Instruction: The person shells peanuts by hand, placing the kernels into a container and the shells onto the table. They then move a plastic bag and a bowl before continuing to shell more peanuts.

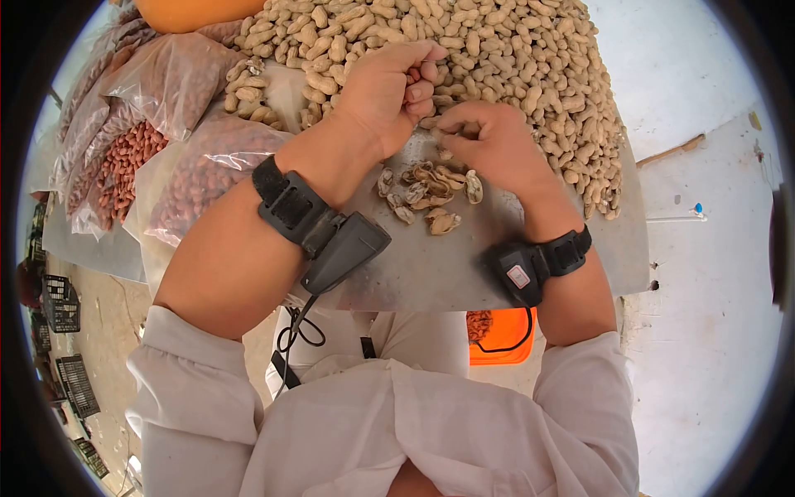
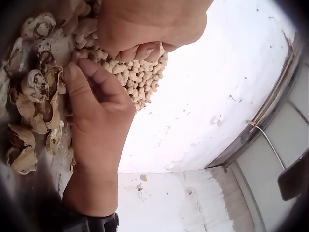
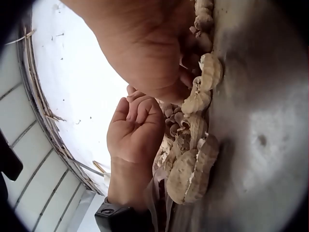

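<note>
My left hand [image 1: 385,95] is held over the near edge of a heap of unshelled peanuts [image 1: 530,74], its fingers curled round red peanut kernels [image 1: 413,76] that show between them. Close to its right, my right hand [image 1: 497,147] is low over the metal surface, thumb and forefinger bent towards each other by peanuts at the heap's edge. I cannot tell whether they pinch one. In the left wrist view, the right hand [image 2: 96,106] is beside split, empty shells [image 2: 36,87]. Whole peanuts [image 3: 211,71] lie by its fingertips in the right wrist view, which are partly hidden.
The metal tabletop [image 1: 397,269] carries a small pile of broken shells [image 1: 426,189] in front of the hands. Clear bags of red kernels [image 1: 211,170] stand at the left, below an orange object [image 1: 199,10]. An orange container [image 1: 501,344] shows under the table's front edge.
</note>
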`<control>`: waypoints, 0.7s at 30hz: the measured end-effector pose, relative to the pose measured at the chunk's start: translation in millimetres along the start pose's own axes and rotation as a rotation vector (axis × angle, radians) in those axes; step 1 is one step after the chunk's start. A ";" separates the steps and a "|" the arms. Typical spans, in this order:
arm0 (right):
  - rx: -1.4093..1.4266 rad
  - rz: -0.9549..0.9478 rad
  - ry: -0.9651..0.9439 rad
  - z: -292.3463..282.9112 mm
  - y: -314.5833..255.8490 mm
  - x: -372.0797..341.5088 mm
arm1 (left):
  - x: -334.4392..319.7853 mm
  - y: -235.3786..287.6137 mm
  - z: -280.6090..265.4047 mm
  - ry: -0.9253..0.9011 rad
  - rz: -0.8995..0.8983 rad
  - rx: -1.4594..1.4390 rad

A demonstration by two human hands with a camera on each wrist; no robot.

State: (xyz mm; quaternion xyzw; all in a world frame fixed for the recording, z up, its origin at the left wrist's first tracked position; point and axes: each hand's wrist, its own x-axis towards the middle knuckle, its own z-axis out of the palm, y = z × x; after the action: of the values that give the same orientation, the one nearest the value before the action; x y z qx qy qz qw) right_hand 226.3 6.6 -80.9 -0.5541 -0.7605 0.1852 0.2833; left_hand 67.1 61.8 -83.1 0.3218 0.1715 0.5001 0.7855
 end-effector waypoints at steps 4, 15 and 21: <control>0.459 0.055 0.122 -4.9 6.8 -1.6 | -0.7 -2.9 1.3 -0.003 -0.005 0.069; 1.271 -0.006 0.200 -12.7 10.0 -0.3 | -11.4 -4.2 13.4 -0.093 -0.108 0.271; 1.210 0.016 0.251 -8.0 7.3 0.3 | -7.6 -5.3 7.8 -0.107 -0.048 0.359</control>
State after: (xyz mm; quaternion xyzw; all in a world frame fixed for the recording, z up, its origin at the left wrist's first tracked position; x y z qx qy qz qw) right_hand 236.7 9.0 -78.9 -0.3184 -0.4771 0.5195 0.6333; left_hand 72.0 50.9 -81.3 0.4786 0.2235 0.4249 0.7351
